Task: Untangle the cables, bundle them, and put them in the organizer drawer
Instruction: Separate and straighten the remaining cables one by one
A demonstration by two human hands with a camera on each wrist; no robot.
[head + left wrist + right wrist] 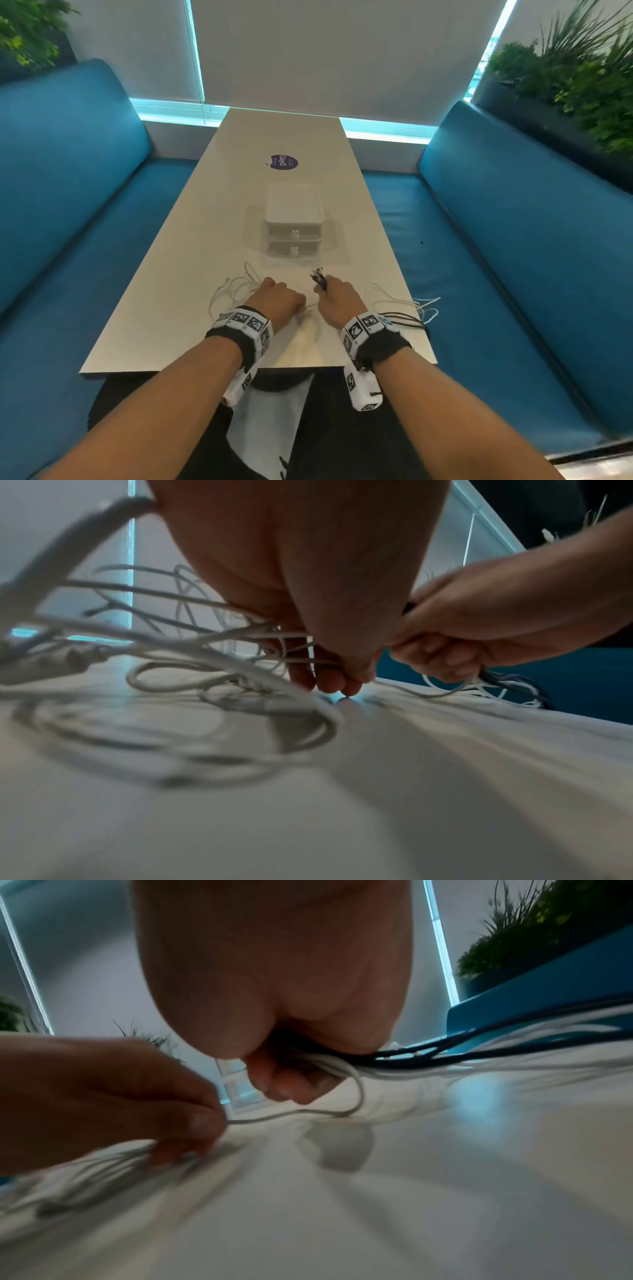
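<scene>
On the white table [191, 329] both hands work near the front edge. My left hand [279, 296] is curled and pinches a white cable [294, 1114] that runs across to the right hand; loose white cable loops [236, 287] spread to its left [192, 647]. My right hand [337, 296] grips a bunch of black and white cables [445, 1056], their black plug ends [318, 275] sticking out above the fist and the tails [404, 315] trailing off the table's right edge. The white two-drawer organizer [294, 224] stands just beyond the hands, both drawers closed.
Blue padded benches [513, 240] flank the table on both sides. A purple round sticker [282, 161] lies on the tabletop behind the organizer. Potted plants [582, 78] stand behind the benches. The far wall has blinds.
</scene>
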